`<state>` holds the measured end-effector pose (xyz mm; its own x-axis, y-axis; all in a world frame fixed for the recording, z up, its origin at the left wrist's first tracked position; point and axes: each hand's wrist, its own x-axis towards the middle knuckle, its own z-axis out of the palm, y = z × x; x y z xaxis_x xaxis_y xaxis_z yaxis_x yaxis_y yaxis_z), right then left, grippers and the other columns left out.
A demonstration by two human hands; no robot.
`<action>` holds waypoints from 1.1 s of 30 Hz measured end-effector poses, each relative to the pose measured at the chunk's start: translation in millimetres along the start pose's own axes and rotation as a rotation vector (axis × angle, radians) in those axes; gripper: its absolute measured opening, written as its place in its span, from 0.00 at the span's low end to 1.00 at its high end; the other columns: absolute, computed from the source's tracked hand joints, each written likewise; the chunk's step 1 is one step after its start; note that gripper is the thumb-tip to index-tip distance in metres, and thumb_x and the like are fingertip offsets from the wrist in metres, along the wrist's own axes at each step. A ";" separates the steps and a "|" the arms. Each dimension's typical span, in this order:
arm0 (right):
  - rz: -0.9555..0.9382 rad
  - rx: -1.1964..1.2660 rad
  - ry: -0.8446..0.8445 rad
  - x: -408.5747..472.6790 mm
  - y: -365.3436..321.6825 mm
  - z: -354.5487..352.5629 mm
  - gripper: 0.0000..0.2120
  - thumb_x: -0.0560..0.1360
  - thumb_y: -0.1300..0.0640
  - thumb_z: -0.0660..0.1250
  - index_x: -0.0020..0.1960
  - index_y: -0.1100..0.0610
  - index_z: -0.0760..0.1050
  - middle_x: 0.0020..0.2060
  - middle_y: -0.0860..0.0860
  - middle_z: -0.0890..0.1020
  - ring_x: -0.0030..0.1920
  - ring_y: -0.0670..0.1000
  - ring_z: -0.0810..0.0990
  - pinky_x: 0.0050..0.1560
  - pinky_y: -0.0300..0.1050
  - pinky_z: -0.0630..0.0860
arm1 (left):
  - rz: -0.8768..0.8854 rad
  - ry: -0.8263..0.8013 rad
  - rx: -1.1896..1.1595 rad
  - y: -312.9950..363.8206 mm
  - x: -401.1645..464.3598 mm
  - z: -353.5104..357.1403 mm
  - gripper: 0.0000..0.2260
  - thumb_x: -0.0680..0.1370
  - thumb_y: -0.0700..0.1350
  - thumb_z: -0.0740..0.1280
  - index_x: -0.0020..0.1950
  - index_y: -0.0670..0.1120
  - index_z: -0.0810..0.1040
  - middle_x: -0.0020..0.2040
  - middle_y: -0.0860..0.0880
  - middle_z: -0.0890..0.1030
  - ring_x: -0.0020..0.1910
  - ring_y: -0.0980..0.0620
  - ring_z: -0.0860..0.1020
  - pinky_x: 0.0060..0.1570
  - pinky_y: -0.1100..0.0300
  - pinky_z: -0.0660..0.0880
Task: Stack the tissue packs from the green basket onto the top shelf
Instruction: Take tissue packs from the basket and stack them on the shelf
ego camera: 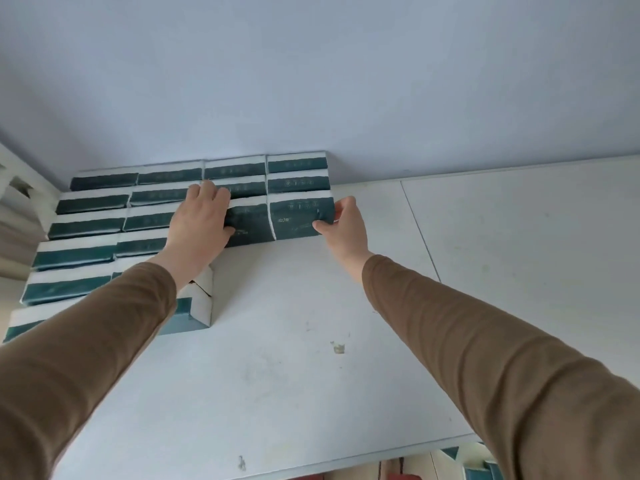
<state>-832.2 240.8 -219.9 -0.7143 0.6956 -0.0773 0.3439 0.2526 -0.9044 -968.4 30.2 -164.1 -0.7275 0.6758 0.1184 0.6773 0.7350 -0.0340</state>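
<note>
Brown long sleeves (86, 358) reach far across the white table (277, 375). On the left, the left hand (201, 220) clamps thumb and curled fingers on the left end of a dark teal-and-white soft plastic tissue pack (249, 220). The right hand (346, 223) pinches the right end of the matching twin pack (298, 214). Both packs touch side by side, at the near right of the stacked rows of packs (86, 226) against the pale wall (311, 81).

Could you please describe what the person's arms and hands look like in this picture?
Both arms wear long, plain brown fabric sleeves, the left sleeve and the right sleeve ending at the wrists. The left hand and right hand are bare: no gloves, rings or watch show.
</note>
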 end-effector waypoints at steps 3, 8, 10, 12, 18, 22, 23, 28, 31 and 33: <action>0.014 -0.016 -0.037 -7.7 0.7 -11.5 0.22 0.72 0.57 0.74 0.61 0.57 0.68 0.54 0.53 0.77 0.51 0.52 0.79 0.51 0.46 0.75 | 0.018 -0.008 0.023 8.6 -1.5 -5.6 0.22 0.70 0.46 0.77 0.57 0.40 0.70 0.55 0.41 0.72 0.54 0.40 0.70 0.51 0.46 0.75; -0.061 -0.148 0.000 -40.8 16.3 -76.1 0.21 0.74 0.54 0.72 0.64 0.54 0.70 0.57 0.49 0.74 0.56 0.51 0.75 0.53 0.43 0.72 | 0.164 0.096 -0.100 72.5 -12.3 -16.4 0.23 0.70 0.47 0.76 0.60 0.42 0.71 0.56 0.43 0.72 0.55 0.41 0.69 0.55 0.48 0.72; -0.074 -0.209 0.062 -62.0 29.1 -114.9 0.20 0.74 0.54 0.71 0.63 0.54 0.71 0.58 0.49 0.74 0.59 0.51 0.74 0.58 0.45 0.72 | 0.259 0.086 -0.161 117.7 -17.5 -18.4 0.23 0.72 0.48 0.74 0.63 0.43 0.71 0.58 0.45 0.73 0.57 0.43 0.69 0.59 0.50 0.71; -0.071 -0.272 0.120 -88.5 46.4 -158.8 0.19 0.75 0.55 0.69 0.64 0.54 0.71 0.59 0.50 0.74 0.60 0.51 0.72 0.61 0.47 0.71 | 0.334 0.042 -0.237 169.6 -25.7 -17.2 0.23 0.74 0.49 0.72 0.65 0.44 0.71 0.60 0.46 0.73 0.59 0.44 0.69 0.60 0.50 0.70; -0.008 -0.387 0.244 -192.0 118.7 -303.5 0.16 0.76 0.56 0.67 0.64 0.54 0.72 0.60 0.49 0.74 0.60 0.52 0.71 0.61 0.49 0.70 | 0.536 -0.051 -0.379 347.3 -75.0 -15.4 0.21 0.74 0.49 0.72 0.65 0.46 0.74 0.59 0.48 0.75 0.59 0.45 0.70 0.57 0.51 0.71; 0.036 -0.398 0.295 -264.2 170.8 -394.3 0.16 0.76 0.56 0.67 0.64 0.54 0.71 0.60 0.50 0.73 0.60 0.52 0.70 0.62 0.48 0.69 | 0.649 -0.072 -0.460 470.3 -127.2 -16.1 0.19 0.75 0.49 0.71 0.64 0.48 0.75 0.58 0.50 0.76 0.59 0.47 0.70 0.54 0.53 0.72; 0.050 -0.399 0.309 -281.0 183.8 -415.8 0.17 0.76 0.56 0.67 0.64 0.54 0.71 0.59 0.50 0.73 0.60 0.52 0.70 0.61 0.48 0.68 | 0.674 -0.073 -0.481 499.9 -141.5 -16.5 0.18 0.75 0.49 0.71 0.63 0.48 0.75 0.58 0.50 0.75 0.59 0.48 0.70 0.53 0.54 0.72; 0.144 -0.412 0.334 -344.9 247.4 -512.1 0.15 0.76 0.57 0.68 0.62 0.55 0.72 0.59 0.51 0.74 0.60 0.51 0.72 0.61 0.46 0.70 | 0.775 -0.114 -0.556 622.8 -196.2 -12.8 0.14 0.77 0.48 0.68 0.63 0.51 0.74 0.58 0.54 0.75 0.59 0.52 0.70 0.51 0.56 0.72; 0.225 -0.397 0.343 -367.4 286.3 -557.1 0.16 0.77 0.55 0.68 0.64 0.53 0.71 0.61 0.50 0.73 0.61 0.49 0.72 0.58 0.42 0.67 | 0.792 -0.195 -0.558 680.4 -212.9 0.3 0.14 0.76 0.47 0.68 0.62 0.51 0.75 0.58 0.54 0.75 0.59 0.51 0.70 0.53 0.55 0.72; 0.293 -0.376 0.346 -375.7 312.8 -580.2 0.17 0.78 0.54 0.67 0.65 0.53 0.70 0.62 0.49 0.72 0.61 0.49 0.71 0.59 0.42 0.67 | 0.798 -0.246 -0.550 714.4 -217.0 13.7 0.14 0.76 0.47 0.68 0.61 0.50 0.75 0.57 0.53 0.76 0.59 0.50 0.70 0.53 0.53 0.72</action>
<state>-102.6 448.7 -230.2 -0.3381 0.9354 -0.1031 0.7345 0.1938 -0.6504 -328.2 409.4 -227.6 0.0026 0.9987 0.0503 0.8888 -0.0253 0.4576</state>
